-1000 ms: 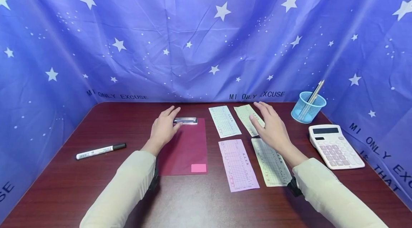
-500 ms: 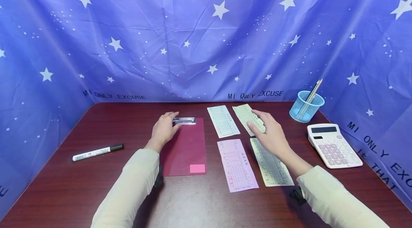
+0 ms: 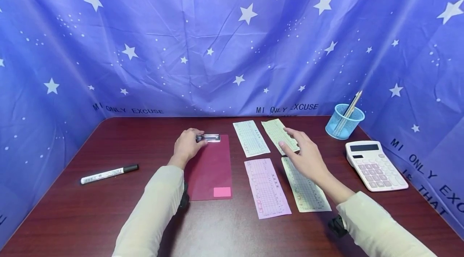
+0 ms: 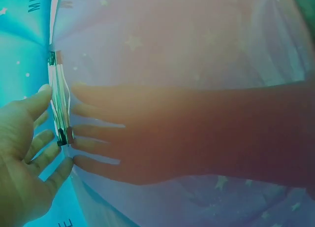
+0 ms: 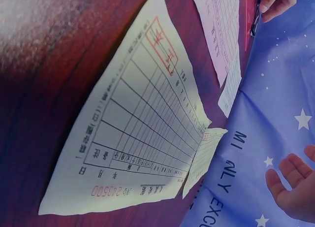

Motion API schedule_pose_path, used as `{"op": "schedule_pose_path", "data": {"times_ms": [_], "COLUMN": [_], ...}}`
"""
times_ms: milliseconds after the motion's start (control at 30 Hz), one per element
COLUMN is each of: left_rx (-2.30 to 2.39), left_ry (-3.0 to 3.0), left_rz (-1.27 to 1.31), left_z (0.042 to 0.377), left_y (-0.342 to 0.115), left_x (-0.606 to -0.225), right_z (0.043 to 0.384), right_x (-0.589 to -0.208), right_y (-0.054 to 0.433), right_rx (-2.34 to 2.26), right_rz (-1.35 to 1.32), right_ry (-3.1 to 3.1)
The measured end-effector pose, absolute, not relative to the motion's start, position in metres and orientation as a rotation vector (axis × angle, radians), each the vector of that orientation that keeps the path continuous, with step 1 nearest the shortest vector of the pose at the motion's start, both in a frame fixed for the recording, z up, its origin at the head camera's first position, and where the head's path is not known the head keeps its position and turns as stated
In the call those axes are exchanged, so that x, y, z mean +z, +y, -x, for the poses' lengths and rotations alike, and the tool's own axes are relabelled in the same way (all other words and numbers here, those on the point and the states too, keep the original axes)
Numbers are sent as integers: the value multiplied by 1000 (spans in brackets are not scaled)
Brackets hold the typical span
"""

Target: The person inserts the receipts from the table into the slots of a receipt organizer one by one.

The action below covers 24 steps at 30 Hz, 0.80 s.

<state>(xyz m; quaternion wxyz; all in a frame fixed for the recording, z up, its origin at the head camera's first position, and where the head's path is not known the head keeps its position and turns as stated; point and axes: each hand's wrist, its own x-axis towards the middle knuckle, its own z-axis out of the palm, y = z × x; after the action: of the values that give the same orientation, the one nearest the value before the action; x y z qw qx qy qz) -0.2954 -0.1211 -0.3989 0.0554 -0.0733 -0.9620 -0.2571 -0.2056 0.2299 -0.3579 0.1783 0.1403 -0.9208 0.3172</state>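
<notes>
My left hand (image 3: 186,146) is at the clip end of a dark red clipboard (image 3: 212,172). Its thumb and fingers lie on either side of the left end of the metal clip (image 3: 213,138). In the left wrist view the fingers (image 4: 58,173) extend loosely beside the clip (image 4: 61,104), and the glossy board mirrors them. My right hand (image 3: 306,156), fingers spread and relaxed, hovers over a pale green form (image 3: 306,188) and a yellowish-green form (image 3: 277,132). It holds nothing. A pink form (image 3: 268,188) and a light blue-green form (image 3: 251,138) lie between the hands.
A white calculator (image 3: 375,164) lies at the right, with a blue mesh pen cup (image 3: 342,124) holding pencils behind it. A capped marker (image 3: 108,173) rests left of the clipboard. A blue star-patterned curtain (image 3: 217,39) surrounds the dark wooden table (image 3: 232,237).
My left hand has moved slightly right and nearer the clip, its fingers drawing in around the clip's end. The right hand has drawn back a little. The forms have stayed put.
</notes>
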Motion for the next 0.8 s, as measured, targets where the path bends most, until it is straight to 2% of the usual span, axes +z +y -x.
{"op": "schedule_pose_path", "data": {"times_ms": [467,800], "left_rx": [-680,-669], "left_ry": [-2937,-2958], "left_rz": [318,297], "left_z": [306,304], "left_y": [-119,-116], "left_x": [-405,-399], "right_z": [204,200], "right_x": [-361,-359], "right_y": [232,234], "right_rx": [909,941], "right_rz": [-409,-384], "right_ry": [-2591,-2614]}}
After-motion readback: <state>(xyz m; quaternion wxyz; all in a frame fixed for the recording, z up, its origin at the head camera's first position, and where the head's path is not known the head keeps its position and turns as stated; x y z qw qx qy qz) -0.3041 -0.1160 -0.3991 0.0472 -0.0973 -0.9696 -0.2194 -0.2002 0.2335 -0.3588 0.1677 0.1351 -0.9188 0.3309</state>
